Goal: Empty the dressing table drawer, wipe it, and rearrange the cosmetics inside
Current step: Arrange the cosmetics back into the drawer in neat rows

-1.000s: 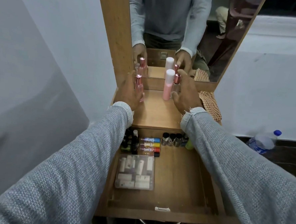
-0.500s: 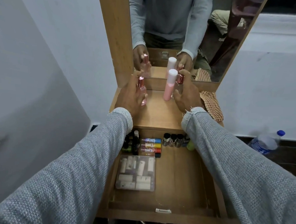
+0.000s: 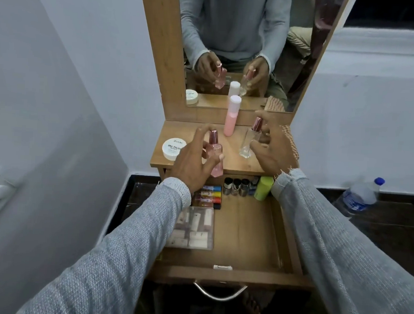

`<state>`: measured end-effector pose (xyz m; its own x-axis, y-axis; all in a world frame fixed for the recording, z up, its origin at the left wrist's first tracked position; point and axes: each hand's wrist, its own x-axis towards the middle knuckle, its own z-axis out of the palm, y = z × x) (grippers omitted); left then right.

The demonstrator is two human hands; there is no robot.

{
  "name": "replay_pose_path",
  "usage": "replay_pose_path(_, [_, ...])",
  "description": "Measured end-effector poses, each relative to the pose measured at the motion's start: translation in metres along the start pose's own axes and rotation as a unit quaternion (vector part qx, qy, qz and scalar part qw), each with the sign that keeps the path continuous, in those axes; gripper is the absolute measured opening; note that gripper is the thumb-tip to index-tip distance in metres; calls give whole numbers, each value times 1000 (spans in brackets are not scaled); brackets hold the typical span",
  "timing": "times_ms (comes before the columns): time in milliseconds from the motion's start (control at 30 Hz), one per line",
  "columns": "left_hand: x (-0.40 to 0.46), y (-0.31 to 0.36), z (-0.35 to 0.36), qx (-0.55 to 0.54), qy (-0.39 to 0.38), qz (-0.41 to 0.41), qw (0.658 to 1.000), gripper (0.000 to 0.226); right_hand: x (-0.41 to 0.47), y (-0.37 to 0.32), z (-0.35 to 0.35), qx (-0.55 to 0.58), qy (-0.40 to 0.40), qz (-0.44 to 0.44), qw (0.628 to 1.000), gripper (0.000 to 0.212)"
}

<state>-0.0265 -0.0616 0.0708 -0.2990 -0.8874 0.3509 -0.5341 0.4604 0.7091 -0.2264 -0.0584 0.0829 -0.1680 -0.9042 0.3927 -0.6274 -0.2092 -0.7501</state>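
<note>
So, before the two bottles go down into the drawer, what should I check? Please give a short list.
1. Left hand holds pink bottle: ok.
2. Right hand holds clear bottle: ok.
3. Caps on both bottles: ok.
4. Free floor in drawer: ok, right half is bare.
5. Drawer wiped: cannot tell.
6. Tall pink bottle and white jar left on top: not ok, still to move.

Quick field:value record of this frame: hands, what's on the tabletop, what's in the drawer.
left hand: grips pink perfume bottle
right hand: grips clear perfume bottle
tabletop: tall pink bottle upright by mirror; nail polish remover tub at left; checked cloth at right
drawer: open; clear box, coloured tubes, dark-capped bottles, green container
</note>
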Motion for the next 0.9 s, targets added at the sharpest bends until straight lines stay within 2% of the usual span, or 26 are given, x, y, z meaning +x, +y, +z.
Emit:
replay_pose_path(233, [-61,-4,43,10,-100,-57,993,55,-81,20,0,-36,-180,61,981,59])
replay_pose_path(433, [-89,-7,72,85,-157,-126,976,60,-117,44,12,-17,-239,150,959,62])
replay_pose_path(567, [-91,-6,83,50,-188,-188,963,42,-121,51,14,19,-279,200,939,63])
replay_pose_path(667, [-88,-8,88,106,-199,-162,961,47,-125,54,16,50,-295,222,928,64])
replay_pose_path(900, [-81,-9,99,145,-232,-190,943,44,-126,62,24,103,-292,294,904,62])
